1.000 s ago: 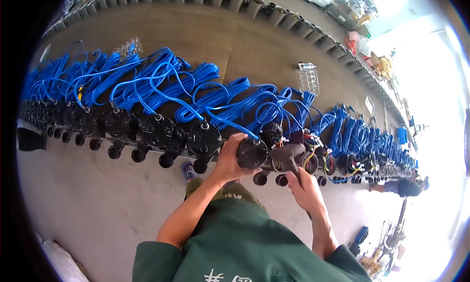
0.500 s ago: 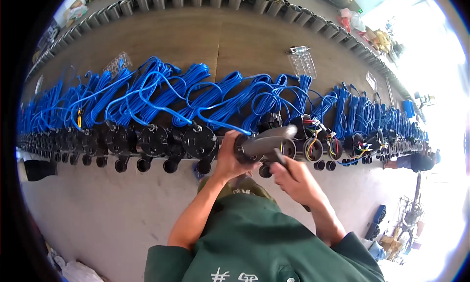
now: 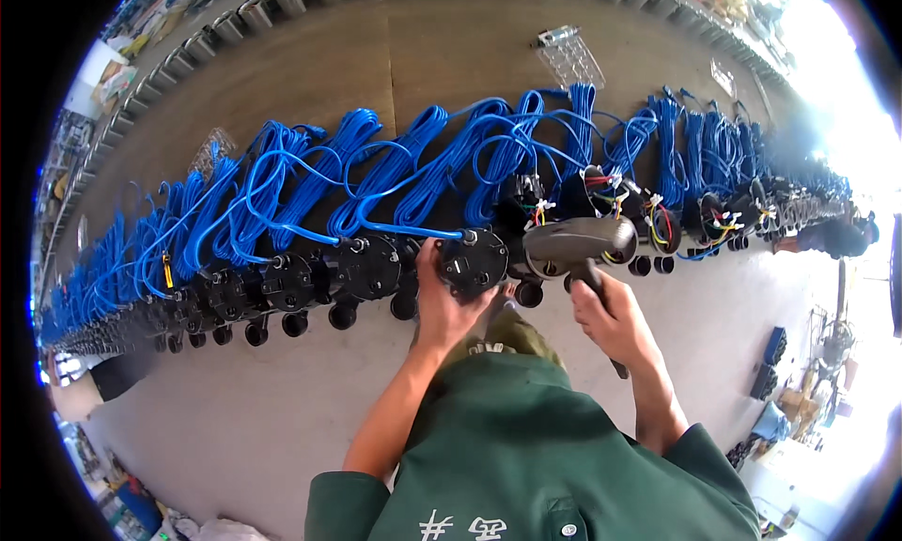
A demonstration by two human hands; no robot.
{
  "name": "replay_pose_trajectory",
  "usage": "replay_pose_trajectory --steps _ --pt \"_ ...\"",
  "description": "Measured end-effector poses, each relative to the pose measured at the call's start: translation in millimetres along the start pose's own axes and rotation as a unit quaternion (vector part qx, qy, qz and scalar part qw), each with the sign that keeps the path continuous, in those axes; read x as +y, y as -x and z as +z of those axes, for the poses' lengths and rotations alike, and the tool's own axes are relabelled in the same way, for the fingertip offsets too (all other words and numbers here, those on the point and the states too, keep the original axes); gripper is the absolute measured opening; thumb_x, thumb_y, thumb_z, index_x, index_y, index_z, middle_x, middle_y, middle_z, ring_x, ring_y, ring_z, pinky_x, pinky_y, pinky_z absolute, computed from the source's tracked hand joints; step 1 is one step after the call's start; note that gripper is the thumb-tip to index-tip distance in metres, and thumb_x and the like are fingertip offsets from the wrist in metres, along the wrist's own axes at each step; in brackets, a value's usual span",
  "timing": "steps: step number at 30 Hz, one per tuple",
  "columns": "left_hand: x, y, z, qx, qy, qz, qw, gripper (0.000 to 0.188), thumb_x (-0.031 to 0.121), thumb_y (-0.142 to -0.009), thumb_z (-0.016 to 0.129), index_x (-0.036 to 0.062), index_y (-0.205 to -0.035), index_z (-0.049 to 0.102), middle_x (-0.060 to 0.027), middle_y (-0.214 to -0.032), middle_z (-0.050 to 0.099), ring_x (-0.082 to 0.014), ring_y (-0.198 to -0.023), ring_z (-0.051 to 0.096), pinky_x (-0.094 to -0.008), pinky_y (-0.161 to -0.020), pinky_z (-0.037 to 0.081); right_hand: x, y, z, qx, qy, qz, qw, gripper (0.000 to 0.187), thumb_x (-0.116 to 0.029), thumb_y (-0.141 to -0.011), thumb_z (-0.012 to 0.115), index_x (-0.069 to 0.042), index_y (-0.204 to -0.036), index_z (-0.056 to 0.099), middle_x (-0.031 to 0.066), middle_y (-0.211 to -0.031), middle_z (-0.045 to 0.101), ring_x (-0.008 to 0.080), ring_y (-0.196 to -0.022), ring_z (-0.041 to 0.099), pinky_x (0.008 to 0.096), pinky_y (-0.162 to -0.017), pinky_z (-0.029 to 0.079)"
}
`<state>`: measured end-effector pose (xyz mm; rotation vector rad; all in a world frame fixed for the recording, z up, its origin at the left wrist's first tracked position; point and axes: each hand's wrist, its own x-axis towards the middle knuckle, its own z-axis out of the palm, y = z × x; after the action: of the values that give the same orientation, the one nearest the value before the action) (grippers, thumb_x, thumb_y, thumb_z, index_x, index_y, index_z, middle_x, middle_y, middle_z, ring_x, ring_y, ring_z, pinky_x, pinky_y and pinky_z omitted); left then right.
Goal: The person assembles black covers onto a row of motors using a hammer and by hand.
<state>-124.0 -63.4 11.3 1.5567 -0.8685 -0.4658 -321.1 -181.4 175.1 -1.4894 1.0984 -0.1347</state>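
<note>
My left hand (image 3: 449, 301) is wrapped round the side of a black round housing (image 3: 474, 262) near the table edge. A blue cable (image 3: 413, 229) runs into the top of its dark end face. In my right hand (image 3: 611, 317) is a mallet (image 3: 575, 242) with a dark handle and a greyish, slightly blurred head. The mallet head is just right of the held housing, over part of the row; whether it touches anything there I cannot tell. Behind both hands lie bundled blue cables (image 3: 512, 146).
More black housings (image 3: 369, 267) line the table edge to the left. Open housings with coloured wires (image 3: 660, 229) lie to the right. Metal cups (image 3: 256, 13) stand along the far edge. A clear plastic tray (image 3: 573, 64) rests on the brown table (image 3: 451, 43). Another person's arm (image 3: 799, 243) shows far right.
The mallet has moved right, off the front of the held housing, so its end face now shows. My left hand stays on the housing. The whole view has shifted and tilted.
</note>
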Motion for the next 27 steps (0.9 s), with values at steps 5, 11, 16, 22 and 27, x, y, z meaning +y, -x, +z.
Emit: replay_pose_trajectory --steps 5,11,16,22,27 --pt "-82.5 84.6 12.4 -0.079 -0.192 -0.089 0.974 0.077 0.017 -0.076 0.091 -0.0012 -0.137 0.047 -0.0129 -0.114 0.058 -0.0198 -0.093 0.063 -0.031 -0.067 0.056 60.6 9.8 -0.4 -0.027 -0.179 0.005 0.983 0.032 -0.033 -0.109 0.055 -0.005 -0.094 0.053 -0.006 -0.069 0.044 0.0018 -0.054 0.036 0.0211 -0.047 0.029" --pt "-187.2 112.6 62.0 -0.099 0.039 -0.367 0.924 0.062 0.041 -0.082 0.082 0.0143 -0.133 0.058 -0.0026 -0.125 0.057 -0.0213 -0.112 0.046 -0.0455 -0.089 0.03 77.6 -2.1 -0.3 -0.054 -0.174 0.095 0.979 0.037 -0.04 -0.109 0.054 -0.005 -0.096 0.053 -0.0066 -0.069 0.043 0.0011 -0.055 0.034 0.0203 -0.048 0.029" --pt "-236.9 136.9 72.2 -0.04 -0.094 -0.168 0.98 0.021 0.01 -0.083 0.084 0.013 -0.088 0.064 0.0039 -0.071 0.057 -0.0062 -0.05 0.046 -0.0209 -0.042 0.031 48.5 0.3 -21.9 -0.021 -0.275 0.068 0.959 0.042 -0.038 -0.112 0.046 -0.001 -0.094 0.054 -0.004 -0.066 0.044 0.0029 -0.055 0.037 0.0219 -0.046 0.029" --pt "-247.3 134.2 71.8 -0.022 -0.183 -0.096 0.978 0.024 0.019 -0.081 0.088 0.0154 -0.087 0.065 0.0061 -0.069 0.056 -0.0061 -0.05 0.044 -0.0226 -0.043 0.031 89.7 -11.7 23.9 -0.095 -0.207 0.193 0.954 0.042 -0.044 -0.109 0.052 -0.007 -0.089 0.052 -0.0037 -0.067 0.045 0.0064 -0.056 0.039 0.026 -0.049 0.032" --pt "-245.6 135.5 73.8 0.005 -0.042 -0.23 0.972 0.023 0.022 -0.082 0.089 0.0145 -0.088 0.068 0.0063 -0.068 0.057 -0.005 -0.048 0.044 -0.0219 -0.042 0.03 42.3 -1.8 -16.0 -0.035 -0.261 0.098 0.96 0.049 -0.044 -0.112 0.044 -0.005 -0.083 0.048 -0.0047 -0.062 0.04 0.0041 -0.051 0.035 0.0229 -0.045 0.031"
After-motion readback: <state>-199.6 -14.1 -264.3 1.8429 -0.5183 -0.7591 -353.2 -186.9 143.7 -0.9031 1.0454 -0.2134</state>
